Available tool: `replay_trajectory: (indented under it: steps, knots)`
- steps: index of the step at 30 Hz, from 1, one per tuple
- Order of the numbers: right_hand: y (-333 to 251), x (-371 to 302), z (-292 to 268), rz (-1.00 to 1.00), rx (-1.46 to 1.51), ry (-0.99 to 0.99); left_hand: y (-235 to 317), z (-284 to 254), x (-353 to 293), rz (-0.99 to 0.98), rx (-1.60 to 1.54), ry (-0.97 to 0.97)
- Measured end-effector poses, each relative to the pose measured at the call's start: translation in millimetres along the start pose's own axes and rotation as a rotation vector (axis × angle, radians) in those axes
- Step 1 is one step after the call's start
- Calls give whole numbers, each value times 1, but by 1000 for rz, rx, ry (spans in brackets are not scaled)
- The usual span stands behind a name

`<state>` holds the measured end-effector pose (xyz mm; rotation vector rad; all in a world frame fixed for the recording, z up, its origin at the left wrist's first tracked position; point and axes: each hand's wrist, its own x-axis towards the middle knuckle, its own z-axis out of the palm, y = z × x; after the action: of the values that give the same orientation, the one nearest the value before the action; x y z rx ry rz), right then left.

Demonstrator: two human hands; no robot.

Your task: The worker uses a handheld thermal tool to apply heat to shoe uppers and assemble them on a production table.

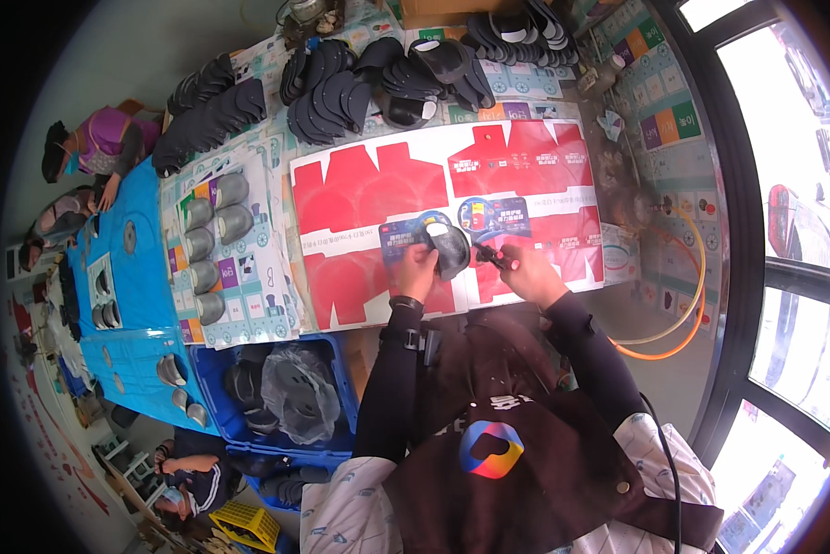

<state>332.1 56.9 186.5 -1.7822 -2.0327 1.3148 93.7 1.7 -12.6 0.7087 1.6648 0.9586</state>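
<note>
My left hand (417,271) grips the near-left edge of a dark, rounded, cup-like piece (452,251), held tilted over the table. Just to its right, my right hand (531,271) is closed around a small black tool with reddish parts (496,258). The tool's tip points left toward the piece, close to its right edge; its exact kind is too small to make out. Beneath both hands lies a white sheet printed with red box shapes (369,189) and blue panels.
Grey rounded caps (234,222) stand in rows on patterned paper at left. Stacks of dark curved pieces (327,102) line the back. A blue crate (341,379) holds a plastic bag. Yellow and orange hoses (692,314) loop at right. Other people (110,143) work at left.
</note>
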Motion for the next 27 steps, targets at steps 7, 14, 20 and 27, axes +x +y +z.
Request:
replay_trajectory:
  steps: [7, 14, 20, 27]
  knots:
    - [-6, 10, 14, -93, 92, -21, 4, -9, 0, -179, -178, 4]
    - [-4, 7, 2, -56, 88, -50, 8, -6, -2, -181, -205, -22]
    - [-4, 6, 5, -38, 12, -173, -6, -14, 2, -117, -151, 18]
    - [11, -7, 24, -32, 75, -159, -2, -10, 0, -142, -96, 23]
